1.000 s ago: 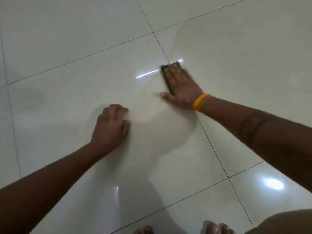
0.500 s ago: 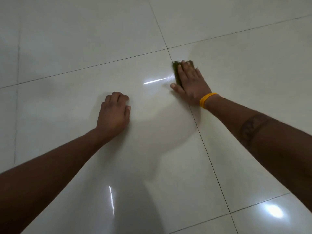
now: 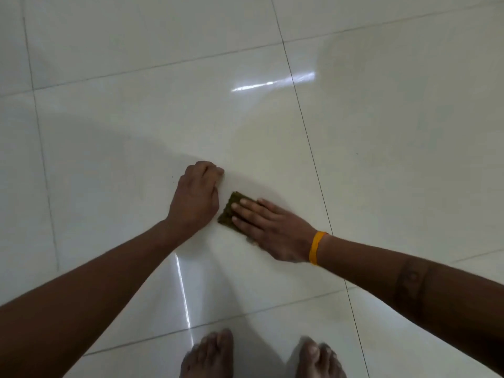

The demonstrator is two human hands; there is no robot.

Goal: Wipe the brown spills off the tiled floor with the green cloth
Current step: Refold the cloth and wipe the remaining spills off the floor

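The green cloth (image 3: 229, 211) lies flat on the glossy white tiled floor (image 3: 136, 132), mostly covered by my right hand (image 3: 272, 230). That hand presses down on it with fingers straight and pointing left; a yellow band circles the wrist. My left hand (image 3: 195, 197) rests on the floor just left of the cloth, fingers curled under into a loose fist, holding nothing. No brown spill shows on the tiles around the hands. A faint damp sheen spreads over the tile beyond the cloth.
My two bare feet (image 3: 210, 356) stand at the bottom edge, close behind the hands. Dark grout lines (image 3: 308, 137) cross the floor. Bright light reflections (image 3: 272, 83) glare on the tile farther away.
My right hand has dragged the cloth from near the far grout crossing back toward me, ending beside my left hand. The view tilted down, bringing my feet into sight.
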